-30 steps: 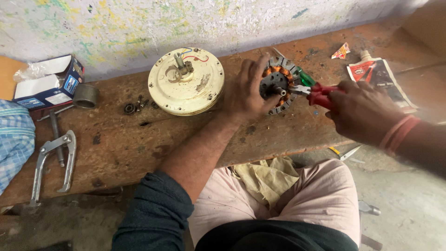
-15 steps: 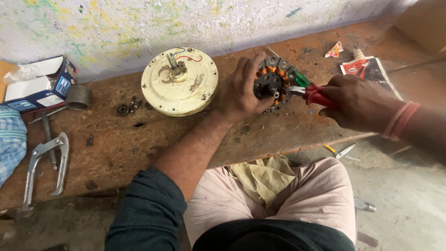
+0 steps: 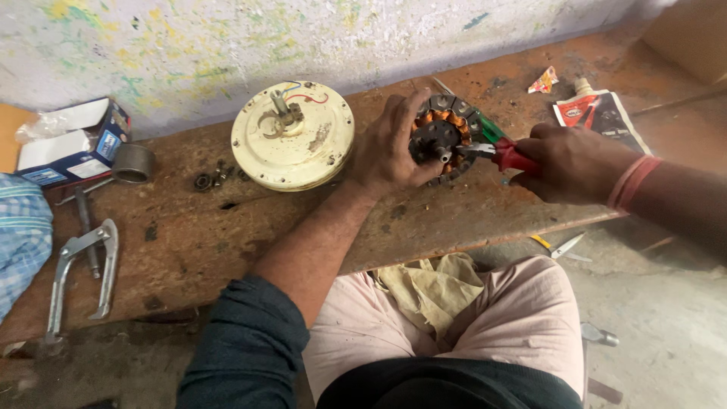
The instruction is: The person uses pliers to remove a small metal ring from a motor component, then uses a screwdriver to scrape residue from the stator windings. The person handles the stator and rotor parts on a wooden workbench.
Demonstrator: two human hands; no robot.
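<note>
A motor winding core [image 3: 441, 138], a ring of steel plates wound with copper-coloured coils around a dark hub, is seen right of centre in the upper half of the frame, resting on the worn wooden bench [image 3: 227, 235]. It is judged heavy and stiff for its size, with a rough, ridged rim that should not slip; the thin coil wire and its coating are likely fragile and easily nicked, so a hold is best taken on the steel rim or the hub, not on the windings. The left hand [image 3: 390, 148] is wrapped around the core's left side, thumb below and fingers curled over the top edge, so the core lies just right of the palm and is clasped there. The right hand [image 3: 572, 163], at the right of the frame, is closed around the red handles of a pair of pliers [image 3: 496, 151], whose nose is pointed left and reaches the centre of the core near the short shaft stub; whether the tips are pinching anything cannot be told. Left of the core, touching the left hand's wrist side, a cream round motor cover [image 3: 292, 136] is laid flat with loose wires on top. A metal puller [image 3: 79, 273] and a small box [image 3: 72, 144] are seen at the far left.
</note>
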